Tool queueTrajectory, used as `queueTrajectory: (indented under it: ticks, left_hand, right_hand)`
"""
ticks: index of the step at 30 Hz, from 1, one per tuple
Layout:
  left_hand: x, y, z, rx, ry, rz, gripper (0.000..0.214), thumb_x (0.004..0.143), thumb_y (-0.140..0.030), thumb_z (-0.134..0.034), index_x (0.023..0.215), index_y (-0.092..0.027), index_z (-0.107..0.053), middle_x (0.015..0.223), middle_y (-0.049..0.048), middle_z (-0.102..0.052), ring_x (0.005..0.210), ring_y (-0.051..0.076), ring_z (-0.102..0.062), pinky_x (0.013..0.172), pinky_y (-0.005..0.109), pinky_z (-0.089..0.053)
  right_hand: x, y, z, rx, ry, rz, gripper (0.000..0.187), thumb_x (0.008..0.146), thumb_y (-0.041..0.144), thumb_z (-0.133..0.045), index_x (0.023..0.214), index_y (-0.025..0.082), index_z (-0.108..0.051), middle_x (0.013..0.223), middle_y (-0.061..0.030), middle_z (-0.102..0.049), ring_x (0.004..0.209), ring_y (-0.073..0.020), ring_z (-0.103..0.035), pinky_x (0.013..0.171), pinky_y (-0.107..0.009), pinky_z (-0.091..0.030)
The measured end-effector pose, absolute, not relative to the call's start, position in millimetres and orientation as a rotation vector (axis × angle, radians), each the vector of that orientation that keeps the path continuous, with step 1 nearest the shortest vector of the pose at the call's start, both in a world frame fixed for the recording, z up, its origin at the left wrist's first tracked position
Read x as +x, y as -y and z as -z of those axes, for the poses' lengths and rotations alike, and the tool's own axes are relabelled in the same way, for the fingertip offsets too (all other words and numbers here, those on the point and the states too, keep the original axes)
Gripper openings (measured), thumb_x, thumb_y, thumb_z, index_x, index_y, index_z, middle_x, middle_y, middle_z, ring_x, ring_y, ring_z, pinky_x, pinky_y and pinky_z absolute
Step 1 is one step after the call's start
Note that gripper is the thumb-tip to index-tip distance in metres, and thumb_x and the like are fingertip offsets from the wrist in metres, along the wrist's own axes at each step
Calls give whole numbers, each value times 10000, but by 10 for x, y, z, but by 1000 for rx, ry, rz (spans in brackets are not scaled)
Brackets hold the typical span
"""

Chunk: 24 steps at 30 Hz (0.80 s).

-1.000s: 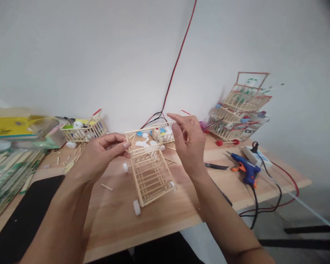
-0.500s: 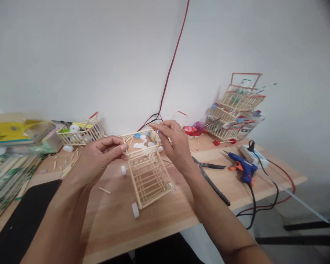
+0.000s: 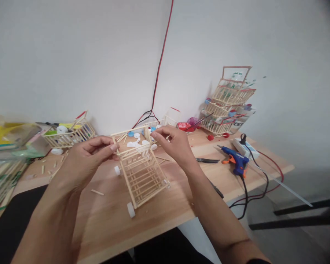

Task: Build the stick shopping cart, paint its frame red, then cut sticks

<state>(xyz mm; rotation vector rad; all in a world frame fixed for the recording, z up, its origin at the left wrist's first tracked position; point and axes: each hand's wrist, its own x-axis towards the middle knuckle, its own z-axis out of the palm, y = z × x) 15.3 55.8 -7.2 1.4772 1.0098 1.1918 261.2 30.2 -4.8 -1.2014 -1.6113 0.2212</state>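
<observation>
A miniature shopping cart (image 3: 143,179) made of thin wooden sticks, with white round wheels, stands tilted over the table in front of me. My left hand (image 3: 95,154) pinches the left upright of its handle frame between thumb and fingers. On the other side, my right hand (image 3: 172,145) has thumb and index finger closed at the right upright of the handle, just below the top corner. The tips of some right fingers are hidden behind the thumb. Beyond the cart lie white and blue bottle caps (image 3: 130,134) and loose short sticks.
A blue glue gun (image 3: 238,159) lies at the right beside a white power strip (image 3: 244,146), with cables trailing over the edge. Scissors (image 3: 207,160) are partly behind my right forearm. Stacked stick carts (image 3: 222,106) stand back right, another cart (image 3: 68,137) back left; bundled sticks (image 3: 5,179) lie left.
My right fingers have come down from the handle's top corner onto its right upright. The left hand keeps its pinch. My view has turned slightly, so everything appears further left.
</observation>
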Motion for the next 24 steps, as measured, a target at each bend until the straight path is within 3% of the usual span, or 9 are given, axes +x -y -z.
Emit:
queueTrajectory:
  ticks: [5, 13, 24]
  left_hand:
    - [144, -556, 69, 1498, -1012, -1189, 210, 708, -366, -840, 794, -200, -746, 848, -18, -668, 698, 86, -649, 693, 185, -569]
    - [188, -530, 28, 1490, -997, -1221, 190, 676, -351, -843, 749, -203, -750, 807, -13, -671, 700, 112, -643, 696, 235, -591]
    - [180, -522, 42, 1502, -1012, -1218, 177, 698, -356, -836, 756, -213, -750, 834, 0, -671, 721, 129, -639, 718, 258, -594]
  right_hand:
    - [2529, -246, -40, -1287, 1708, -38, 199, 886, 340, -694, 747, 198, -693, 769, -6, -708, 734, -138, -591, 696, -274, -416]
    - [2481, -188, -179, -1533, 1831, 69, 157, 920, 354, -651, 867, 210, -687, 810, 0, -718, 728, -138, -595, 663, -276, -353]
    - [2524, -242, -197, -1382, 1931, 67, 171, 937, 273, -570, 794, 203, -631, 805, -19, -647, 758, -157, -553, 719, -297, -386]
